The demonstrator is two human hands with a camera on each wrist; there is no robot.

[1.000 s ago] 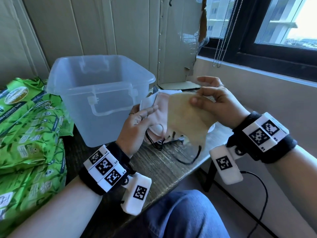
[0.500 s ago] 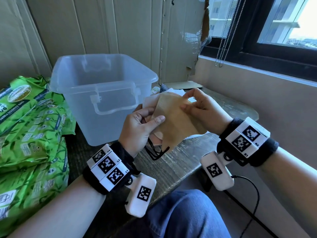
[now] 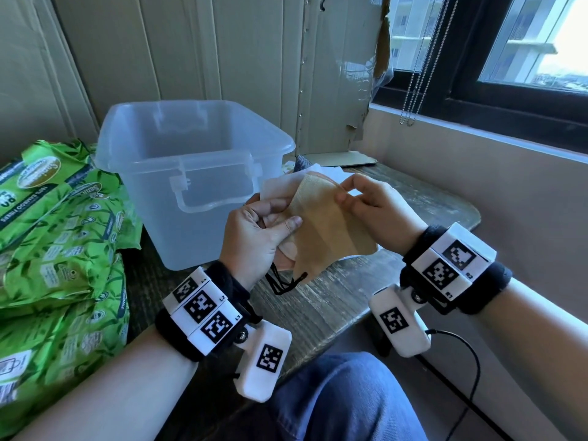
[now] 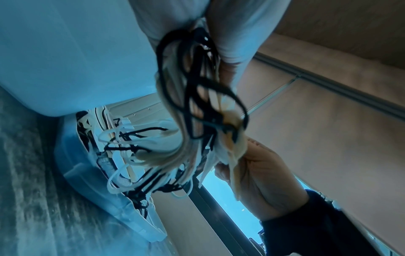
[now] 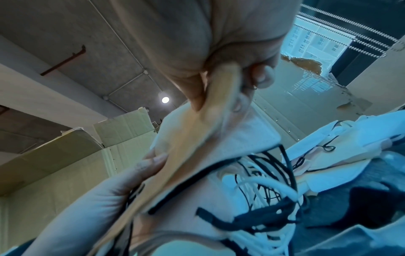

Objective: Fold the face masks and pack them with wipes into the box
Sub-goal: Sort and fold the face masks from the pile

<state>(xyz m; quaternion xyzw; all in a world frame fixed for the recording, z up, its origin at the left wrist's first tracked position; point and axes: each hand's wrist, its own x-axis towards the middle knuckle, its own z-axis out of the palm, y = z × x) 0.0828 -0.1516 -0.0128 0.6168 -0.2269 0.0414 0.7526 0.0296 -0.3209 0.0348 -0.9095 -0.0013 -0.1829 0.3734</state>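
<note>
The left hand (image 3: 254, 232) has its thumb laid flat across the front of the tan mask (image 3: 327, 232) and its fingers curled behind a small bundle of masks, so its grip clamps that bundle from the left side. The right hand (image 3: 374, 206) pinches the tan mask's upper right edge between thumb and fingertips; the right wrist view shows the cloth nipped thin there.

The tan mask sits on top of the bundle, held in the air above the front part of the worktop (image 3: 321, 300), just to the right of the clear box (image 3: 191, 186) and close to its handled wall. A white mask (image 3: 276, 186) peeks out behind the tan one at the top left.

To fold well, I judge the right hand should bring its pinched edge over to meet the edge under the left thumb, lining the two up before the thumb presses the crease flat. The black ear loops (image 3: 283, 281) dangle loose below the left hand and ought to be tucked inside, or they will snag on the box rim.

The tan mask's long axis runs on a slant, from the upper left near the box down to the lower right toward the worktop's front edge. Its loop end points down, toward the person.

The green wipe packs (image 3: 60, 237) lie stacked at the worktop's left end, not yet packed; nothing shows inside the box.
</note>
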